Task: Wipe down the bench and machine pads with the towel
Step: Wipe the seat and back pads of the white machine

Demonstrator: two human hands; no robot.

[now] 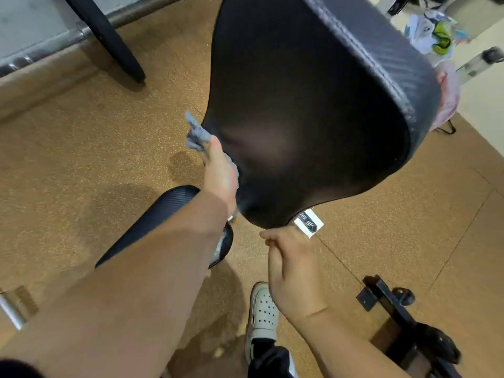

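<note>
- While the left hand [221, 173] holds a grey towel [197, 135] against the left edge of the large black backrest pad [313, 105], its thumb clamps the cloth and the other fingers are hidden behind it. The towel bunches out above the thumb, left of frame centre.
- Lower centre, the right hand [294, 266] sits just under the pad's lower tip with its fingers curled together. I cannot tell whether they grip the rim.
- A white logo tag [308, 223] sits at that tip, just beside the right hand.
- A smaller black seat pad [163, 214] lies beneath the left forearm.
- A barbell [68, 36] lies at upper left, and a white perforated shoe [263, 309] stands on the speckled tan floor [81, 159] at bottom centre.
</note>
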